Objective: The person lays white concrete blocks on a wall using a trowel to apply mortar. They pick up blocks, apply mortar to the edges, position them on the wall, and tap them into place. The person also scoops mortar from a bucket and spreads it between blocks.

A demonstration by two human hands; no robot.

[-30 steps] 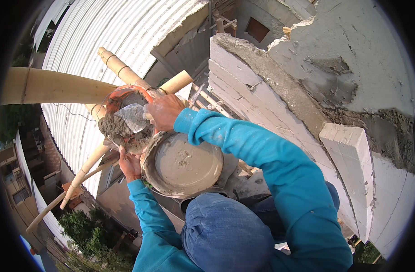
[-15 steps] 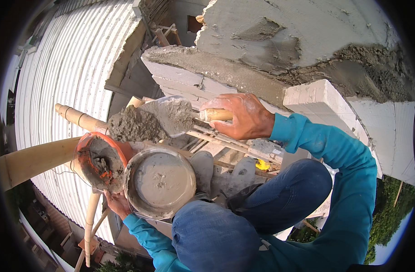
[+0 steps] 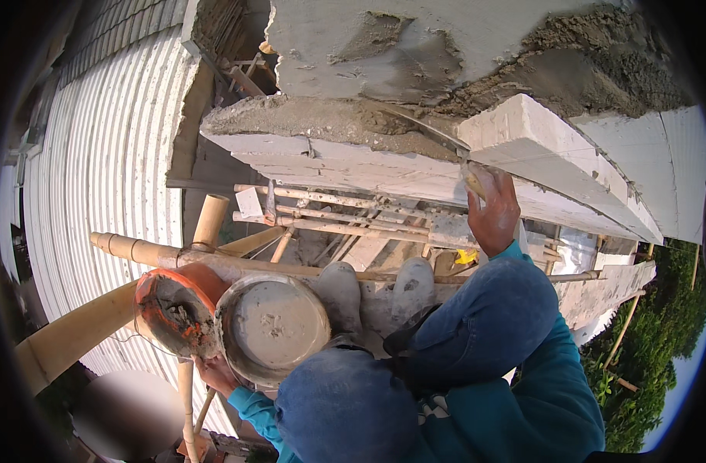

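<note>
My right hand grips the wooden handle of a trowel, whose blade lies along the grey mortar strip on a block wall's top, beside an upright-edged white block. Low at left, my left hand holds the near rim of an orange bucket with grey mortar inside. Right of the bucket, touching it, is a round mortar-coated pan of smooth grey slurry.
I crouch at height, my boots by bamboo scaffold poles. A corrugated roof lies at left, lower down. Patched render covers the wall above the ledge. More poles, boards and a yellow object are below; trees stand at right.
The trowel, earlier loaded with mortar over the bucket, has moved up and right to the wall ledge with my right hand. My left hand stays at the bucket. The view has shifted.
</note>
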